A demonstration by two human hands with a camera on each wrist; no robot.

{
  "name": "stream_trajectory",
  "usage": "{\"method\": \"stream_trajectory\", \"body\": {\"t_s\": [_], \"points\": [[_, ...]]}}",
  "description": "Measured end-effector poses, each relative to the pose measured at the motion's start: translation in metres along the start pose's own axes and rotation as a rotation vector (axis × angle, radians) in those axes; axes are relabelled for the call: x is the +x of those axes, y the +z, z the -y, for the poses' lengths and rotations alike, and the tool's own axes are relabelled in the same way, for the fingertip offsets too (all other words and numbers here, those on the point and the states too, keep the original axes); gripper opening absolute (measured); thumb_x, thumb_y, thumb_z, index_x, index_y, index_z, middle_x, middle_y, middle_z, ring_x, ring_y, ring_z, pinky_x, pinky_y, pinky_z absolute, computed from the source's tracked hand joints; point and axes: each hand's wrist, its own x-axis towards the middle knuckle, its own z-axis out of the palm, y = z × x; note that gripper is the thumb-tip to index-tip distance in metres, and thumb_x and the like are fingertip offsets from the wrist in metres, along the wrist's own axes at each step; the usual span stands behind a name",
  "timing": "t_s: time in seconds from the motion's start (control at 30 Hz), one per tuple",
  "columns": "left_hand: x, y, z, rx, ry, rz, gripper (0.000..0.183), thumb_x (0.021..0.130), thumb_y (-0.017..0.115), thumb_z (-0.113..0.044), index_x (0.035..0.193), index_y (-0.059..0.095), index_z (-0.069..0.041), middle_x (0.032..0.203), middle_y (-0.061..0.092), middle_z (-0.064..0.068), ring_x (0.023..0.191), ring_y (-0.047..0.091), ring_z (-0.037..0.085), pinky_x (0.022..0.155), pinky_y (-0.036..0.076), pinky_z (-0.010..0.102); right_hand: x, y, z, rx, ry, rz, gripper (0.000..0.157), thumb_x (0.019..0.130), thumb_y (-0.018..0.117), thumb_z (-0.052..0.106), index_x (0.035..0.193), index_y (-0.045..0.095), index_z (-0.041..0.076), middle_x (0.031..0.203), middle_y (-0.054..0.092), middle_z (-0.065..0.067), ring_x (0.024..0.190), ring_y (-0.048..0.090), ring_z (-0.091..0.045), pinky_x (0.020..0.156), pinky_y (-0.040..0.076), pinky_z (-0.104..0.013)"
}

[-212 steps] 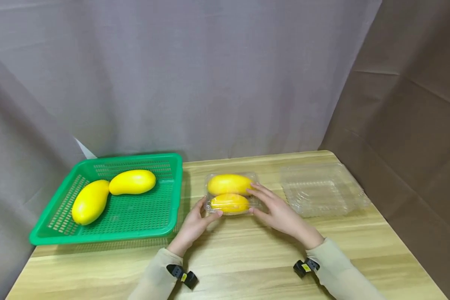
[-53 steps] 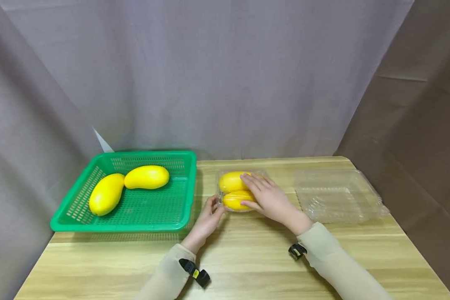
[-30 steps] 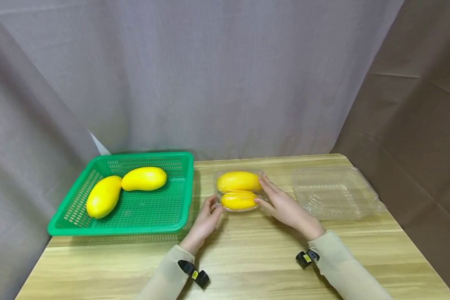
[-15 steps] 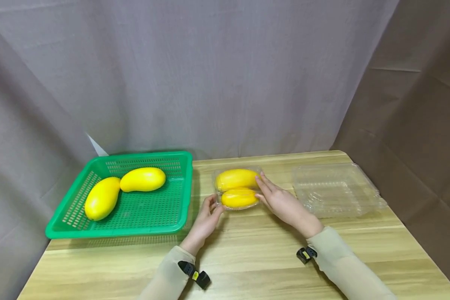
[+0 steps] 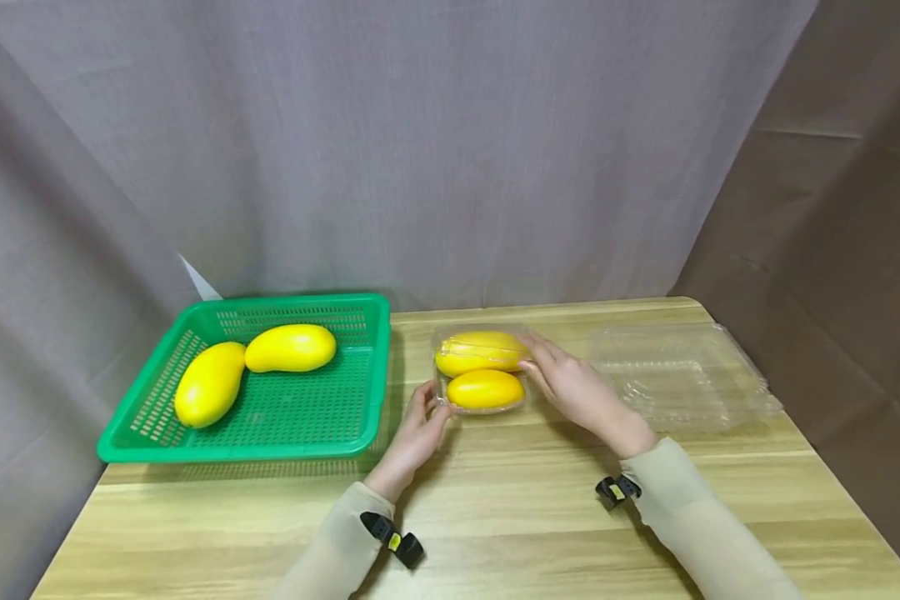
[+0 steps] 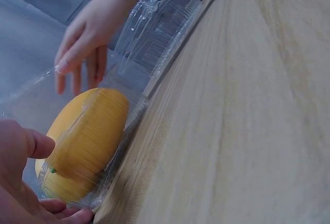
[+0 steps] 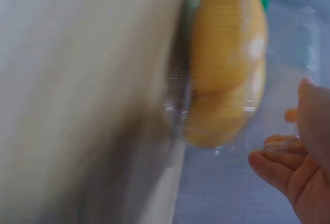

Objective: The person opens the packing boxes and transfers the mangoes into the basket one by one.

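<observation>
A clear plastic clamshell container (image 5: pixel 489 409) stands mid-table with two yellow mangoes, a rear mango (image 5: pixel 480 352) and a front mango (image 5: pixel 486 389), lying side by side in it. My left hand (image 5: pixel 414 433) holds its near left corner, thumb and curled fingers at the base edge in the left wrist view. At its right side, my right hand (image 5: pixel 579 390) pinches the edge of the lid (image 7: pixel 286 53), which stands raised off the mangoes. The right wrist view is partly blurred.
On the left stands a green plastic basket (image 5: pixel 243 455) holding two more mangoes (image 5: pixel 291 347). A second clear clamshell container (image 5: pixel 671 387) lies at the right of the wooden table (image 5: pixel 495 517). Grey curtains (image 5: pixel 450 150) hang behind, a brown one on the right.
My right hand has gone from resting on top of the container to its right edge, and the lid has lifted up and back. The left hand has stayed at the near left corner.
</observation>
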Motion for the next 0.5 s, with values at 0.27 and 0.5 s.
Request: {"method": "stream_trajectory", "body": {"t_s": [0.27,0.5], "points": [[0.005,0.000,0.006,0.021,0.001,0.001,0.062,0.091,0.055,-0.031,0.141,0.029,-0.005,0.145,0.030,0.013,0.129,0.034,0.028,0.103,0.031,0.042,0.011,-0.013,0.000,0.165,0.215,0.013,0.062,0.094,0.046,0.047,0.147,0.026,0.021,0.145,0.035,-0.013,0.119,0.046,-0.037,0.098,0.035,-0.050],[0.003,-0.001,0.007,0.024,-0.014,0.003,0.063,0.090,0.056,-0.031,0.142,0.029,-0.006,0.146,0.030,0.011,0.129,0.033,0.026,0.102,0.032,0.043,0.016,-0.010,-0.001,0.286,0.362,-0.085,0.069,0.090,0.049,0.055,0.146,0.028,0.020,0.140,0.041,-0.012,0.114,0.049,-0.038,0.093,0.039,-0.053]]}}
